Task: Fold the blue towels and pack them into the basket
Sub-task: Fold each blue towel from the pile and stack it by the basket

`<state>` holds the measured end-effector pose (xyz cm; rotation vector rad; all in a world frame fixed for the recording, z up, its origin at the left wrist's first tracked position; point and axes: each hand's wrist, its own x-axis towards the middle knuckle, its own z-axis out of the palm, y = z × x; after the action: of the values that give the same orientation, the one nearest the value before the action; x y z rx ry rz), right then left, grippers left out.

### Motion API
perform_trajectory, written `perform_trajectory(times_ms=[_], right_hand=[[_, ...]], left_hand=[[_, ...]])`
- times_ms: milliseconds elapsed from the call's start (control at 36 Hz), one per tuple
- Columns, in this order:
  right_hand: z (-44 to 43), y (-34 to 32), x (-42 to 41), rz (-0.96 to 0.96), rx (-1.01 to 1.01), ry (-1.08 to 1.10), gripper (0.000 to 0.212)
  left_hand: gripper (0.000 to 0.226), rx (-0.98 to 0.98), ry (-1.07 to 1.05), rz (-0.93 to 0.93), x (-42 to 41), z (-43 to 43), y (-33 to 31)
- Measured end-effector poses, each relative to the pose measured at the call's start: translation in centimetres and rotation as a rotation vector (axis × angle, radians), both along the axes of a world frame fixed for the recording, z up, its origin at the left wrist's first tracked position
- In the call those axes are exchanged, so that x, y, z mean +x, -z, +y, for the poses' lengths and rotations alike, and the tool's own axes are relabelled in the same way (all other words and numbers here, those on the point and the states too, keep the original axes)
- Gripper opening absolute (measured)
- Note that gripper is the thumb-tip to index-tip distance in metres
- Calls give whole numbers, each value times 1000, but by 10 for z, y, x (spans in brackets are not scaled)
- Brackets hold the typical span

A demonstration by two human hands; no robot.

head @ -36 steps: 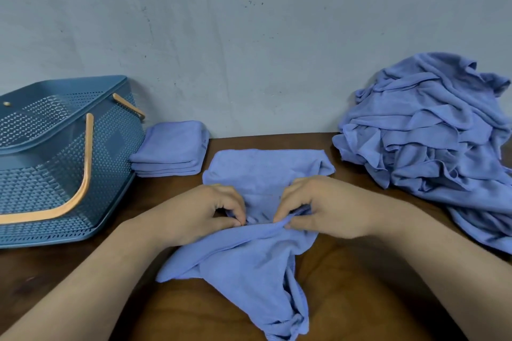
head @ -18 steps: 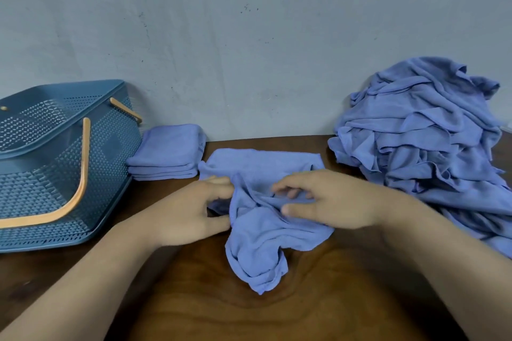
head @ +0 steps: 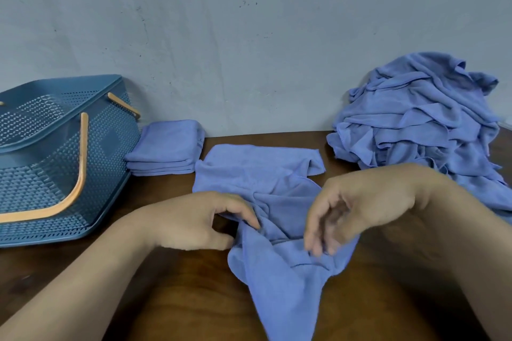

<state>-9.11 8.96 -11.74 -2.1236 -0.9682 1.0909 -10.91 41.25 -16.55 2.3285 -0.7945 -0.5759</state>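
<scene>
A crumpled blue towel lies on the brown table in front of me, one end trailing toward the near edge. My left hand pinches a fold at the towel's left side between thumb and forefinger. My right hand hovers over the towel's right part, blurred, its fingers pointing down and touching the cloth. A stack of folded blue towels sits left of it, beside the blue plastic basket with orange handles. A tall heap of unfolded blue towels fills the right.
The grey wall runs close behind the table. The basket stands at the far left, tilted with its opening facing up and left. Bare brown tabletop shows near me between my forearms.
The towel has been pulled back toward me and its end trails lower again. My right hand has lifted and loosened its fingers, and my left hand has slid to the towel's left fold.
</scene>
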Motion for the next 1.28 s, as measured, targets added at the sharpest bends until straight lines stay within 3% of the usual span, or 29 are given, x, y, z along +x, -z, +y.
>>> perform_trajectory(times_ms=[111,222,278,361,500,694,778,917,1000,1056,1167,1222,1278], right_hand=[[18,5,-3,-150,4,102,24],[32,6,-17,-124,-111,42,34],[37,12,-18,-160,-94,24,30],[36,18,-14,-193,-60,15,14],[9,4,-5,-110,-84,-30,11],[-8,9,7,-103,-196,-24,44],[-4,13,11,-135,-160,43,48],[7,20,17,-265,44,375,42],[15,29,18,-479,-20,364,35],[18,33,15,-524,-130,321,35],[20,28,9,-458,-241,280,27],[21,21,5,-355,-244,243,22],[23,18,4,-382,-192,247,17]], left_hand=[[50,55,68,-8,-2,-5,-3],[29,0,37,-80,3,-9,6],[21,-43,5,-116,6,-7,10],[26,-54,-49,-87,10,0,12],[41,16,-90,-20,10,13,9],[38,150,-104,-138,12,21,3],[32,141,-51,-79,7,15,-1],[13,216,-20,-32,2,10,-10],[8,333,2,88,-4,12,-24],[5,407,12,150,-3,17,-29],[7,404,-20,254,2,23,-26],[12,345,-61,324,4,23,-23],[17,240,-119,422,5,22,-19]])
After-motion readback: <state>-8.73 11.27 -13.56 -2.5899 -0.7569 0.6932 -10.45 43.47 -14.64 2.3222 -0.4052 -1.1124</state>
